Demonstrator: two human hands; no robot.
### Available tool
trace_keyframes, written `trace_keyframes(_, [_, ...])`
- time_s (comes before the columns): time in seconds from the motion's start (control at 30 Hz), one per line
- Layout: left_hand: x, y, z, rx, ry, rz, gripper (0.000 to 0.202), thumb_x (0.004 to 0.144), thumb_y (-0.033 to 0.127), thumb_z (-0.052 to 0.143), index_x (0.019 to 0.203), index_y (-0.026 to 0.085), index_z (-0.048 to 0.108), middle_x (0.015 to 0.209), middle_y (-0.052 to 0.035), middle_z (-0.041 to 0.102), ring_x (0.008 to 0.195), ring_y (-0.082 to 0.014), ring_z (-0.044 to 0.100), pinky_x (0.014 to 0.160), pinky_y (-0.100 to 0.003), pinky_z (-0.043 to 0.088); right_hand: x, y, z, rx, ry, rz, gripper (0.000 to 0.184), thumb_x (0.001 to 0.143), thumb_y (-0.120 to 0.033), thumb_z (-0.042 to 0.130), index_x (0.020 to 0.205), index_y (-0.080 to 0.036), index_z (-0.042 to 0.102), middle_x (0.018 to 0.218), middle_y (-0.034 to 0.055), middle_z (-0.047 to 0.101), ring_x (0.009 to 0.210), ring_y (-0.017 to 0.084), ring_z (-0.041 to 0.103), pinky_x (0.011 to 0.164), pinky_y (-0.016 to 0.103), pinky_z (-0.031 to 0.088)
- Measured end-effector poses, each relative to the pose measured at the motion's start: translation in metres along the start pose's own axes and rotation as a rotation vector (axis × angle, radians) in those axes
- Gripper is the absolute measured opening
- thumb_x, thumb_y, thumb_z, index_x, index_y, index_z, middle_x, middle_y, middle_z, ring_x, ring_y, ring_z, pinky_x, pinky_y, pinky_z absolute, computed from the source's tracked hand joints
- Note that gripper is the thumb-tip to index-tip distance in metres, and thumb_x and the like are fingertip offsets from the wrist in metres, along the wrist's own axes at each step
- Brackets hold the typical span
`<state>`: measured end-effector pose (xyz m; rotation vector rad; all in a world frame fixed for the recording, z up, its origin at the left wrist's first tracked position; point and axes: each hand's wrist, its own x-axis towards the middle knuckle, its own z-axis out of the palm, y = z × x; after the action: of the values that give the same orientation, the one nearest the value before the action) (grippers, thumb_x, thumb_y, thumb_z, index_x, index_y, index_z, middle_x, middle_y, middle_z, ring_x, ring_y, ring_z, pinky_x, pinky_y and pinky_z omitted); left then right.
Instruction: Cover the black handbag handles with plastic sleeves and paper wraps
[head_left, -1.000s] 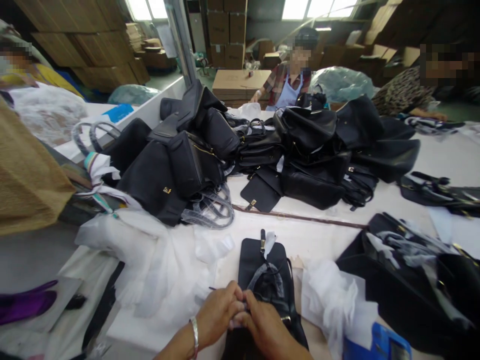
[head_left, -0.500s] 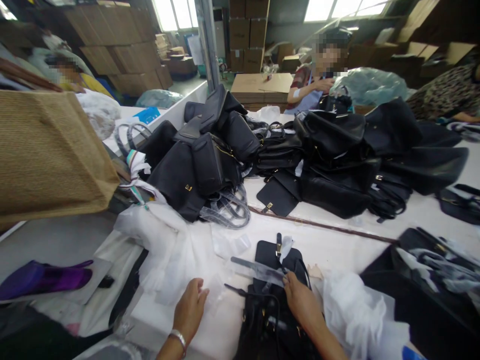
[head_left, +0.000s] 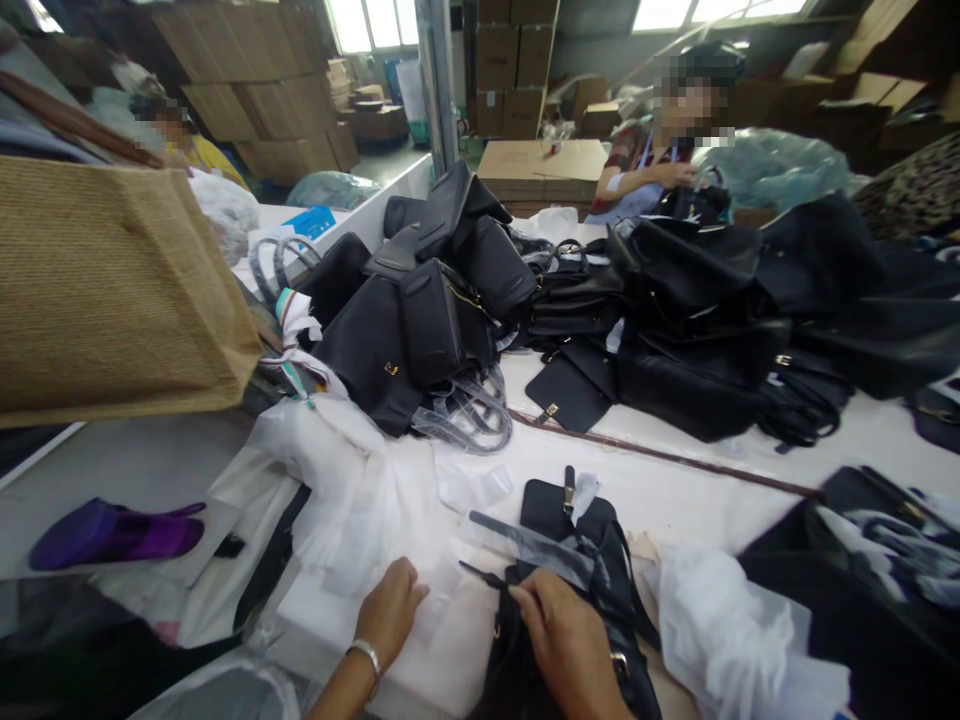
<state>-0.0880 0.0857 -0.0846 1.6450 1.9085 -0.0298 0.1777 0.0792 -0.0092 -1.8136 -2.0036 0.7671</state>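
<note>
A black backpack (head_left: 540, 505) with gold buckles lies on the white table in front of me. My right hand (head_left: 562, 630) is over it, thumb and fingers pinched on a thin black strap (head_left: 484, 574) whose tip points left. Just above lies another strap (head_left: 536, 548), partly sleeved in clear plastic. To the left of the backpack, my left hand (head_left: 391, 610), with a bracelet at the wrist, has its fingers curled together by some clear plastic film (head_left: 442, 600). Whatever those fingers hold, if anything, cannot be made out.
Black bags (head_left: 442, 320) are heaped across the table's far side. White wrapping (head_left: 735, 620) lies right, near an open black bag (head_left: 825, 580). At left are a tan woven bag (head_left: 127, 290), white plastic bags (head_left: 345, 500) and a purple pouch (head_left: 116, 535). A co-worker (head_left: 637, 165) handles a bag opposite.
My right hand has let go of the plastic-sleeved strap and moved down left onto the thin strap. My left hand's fingers have drawn closer together. The view has shifted slightly left.
</note>
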Motion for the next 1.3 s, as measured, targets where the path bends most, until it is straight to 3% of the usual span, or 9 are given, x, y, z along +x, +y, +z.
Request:
trace_keyframes(0.1, [-0.009, 0.006, 0.005, -0.043, -0.032, -0.005, 0.012, 0.076, 0.021, 0.057, 0.087, 0.022, 0.051, 0.092, -0.002, 0.06, 0.082, -0.0187, 0.059, 0.072, -0.027, 0.036, -0.005, -0.012, 0.014, 0.058, -0.106, 0.047, 0.022, 0.094, -0.034, 0.046, 0.076, -0.022, 0.052, 0.072, 0.001, 0.062, 0.068, 0.018, 0.06, 0.061, 0.026, 0.038])
trace_keyframes(0.2, [-0.007, 0.007, 0.011, -0.12, -0.064, -0.037, 0.007, 0.075, 0.02, 0.054, 0.072, 0.021, 0.048, 0.076, -0.0005, 0.059, 0.078, -0.0196, 0.058, 0.07, -0.028, 0.036, -0.012, -0.013, 0.02, 0.081, -0.189, 0.067, 0.025, 0.093, -0.036, 0.047, 0.073, -0.022, 0.051, 0.072, 0.0019, 0.064, 0.067, 0.018, 0.061, 0.06, 0.026, 0.035])
trace_keyframes(0.37, [-0.003, 0.0, 0.004, -0.351, -0.205, -0.112, 0.035, 0.081, 0.048, 0.044, 0.057, 0.024, 0.037, 0.041, 0.0076, 0.039, 0.04, -0.0133, 0.045, 0.047, -0.024, 0.031, -0.022, -0.007, 0.027, 0.256, -0.264, 0.142, 0.024, 0.092, -0.036, 0.047, 0.073, -0.021, 0.053, 0.072, 0.0017, 0.065, 0.069, 0.018, 0.061, 0.061, 0.025, 0.036])
trace_keyframes(0.6, [-0.02, 0.015, -0.019, -0.573, -0.289, -0.103, 0.055, 0.079, 0.072, 0.029, 0.059, 0.022, 0.041, 0.043, 0.006, 0.044, 0.033, -0.0091, 0.033, 0.039, -0.023, 0.022, -0.023, -0.024, 0.063, 0.703, -0.279, 0.235, 0.023, 0.09, -0.039, 0.046, 0.08, -0.02, 0.054, 0.071, -0.001, 0.059, 0.066, 0.015, 0.057, 0.059, 0.023, 0.04])
trace_keyframes(0.83, [-0.026, 0.037, -0.032, -0.324, -0.116, 0.083, 0.05, 0.088, 0.058, 0.031, 0.055, 0.022, 0.04, 0.049, 0.0039, 0.043, 0.052, -0.0143, 0.044, 0.053, -0.026, 0.026, -0.019, -0.035, 0.066, 0.646, -0.131, 0.277, 0.026, 0.087, -0.046, 0.052, 0.091, -0.021, 0.057, 0.084, 0.003, 0.063, 0.076, 0.019, 0.06, 0.071, 0.029, 0.044])
trace_keyframes(0.97, [-0.026, 0.039, -0.038, -0.306, -0.106, 0.096, 0.049, 0.089, 0.057, 0.03, 0.055, 0.022, 0.037, 0.054, 0.0037, 0.039, 0.056, -0.0143, 0.041, 0.055, -0.027, 0.024, -0.015, -0.034, 0.068, 0.713, -0.189, 0.272, 0.027, 0.085, -0.047, 0.053, 0.084, -0.02, 0.057, 0.077, 0.0015, 0.062, 0.071, 0.017, 0.059, 0.062, 0.026, 0.043])
trace_keyframes(1.07, [-0.026, 0.043, -0.032, -0.574, -0.219, 0.013, 0.05, 0.084, 0.065, 0.034, 0.059, 0.023, 0.036, 0.053, 0.0057, 0.034, 0.052, -0.0128, 0.036, 0.052, -0.025, 0.026, -0.011, -0.038, 0.082, 0.917, -0.256, 0.402, 0.043, 0.073, -0.059, 0.06, 0.092, -0.02, 0.054, 0.08, 0.0014, 0.061, 0.058, 0.013, 0.056, 0.046, 0.021, 0.038])
trace_keyframes(1.17, [-0.029, 0.05, -0.016, -0.818, -0.288, -0.087, 0.052, 0.079, 0.072, 0.036, 0.065, 0.022, 0.041, 0.054, 0.007, 0.034, 0.048, -0.0108, 0.032, 0.047, -0.023, 0.025, -0.008, -0.04, 0.093, 1.089, -0.309, 0.499, 0.053, 0.064, -0.07, 0.06, 0.078, -0.02, 0.049, 0.066, -0.0013, 0.057, 0.043, 0.008, 0.043, 0.037, 0.019, 0.028])
trace_keyframes(1.3, [-0.037, 0.057, -0.004, -0.765, -0.292, -0.049, 0.055, 0.081, 0.072, 0.031, 0.064, 0.022, 0.045, 0.046, 0.007, 0.038, 0.04, -0.0105, 0.031, 0.043, -0.024, 0.026, -0.014, -0.027, 0.084, 1.03, -0.225, 0.463, 0.048, 0.073, -0.067, 0.053, 0.069, -0.02, 0.046, 0.056, -0.0031, 0.053, 0.043, 0.008, 0.04, 0.043, 0.02, 0.03])
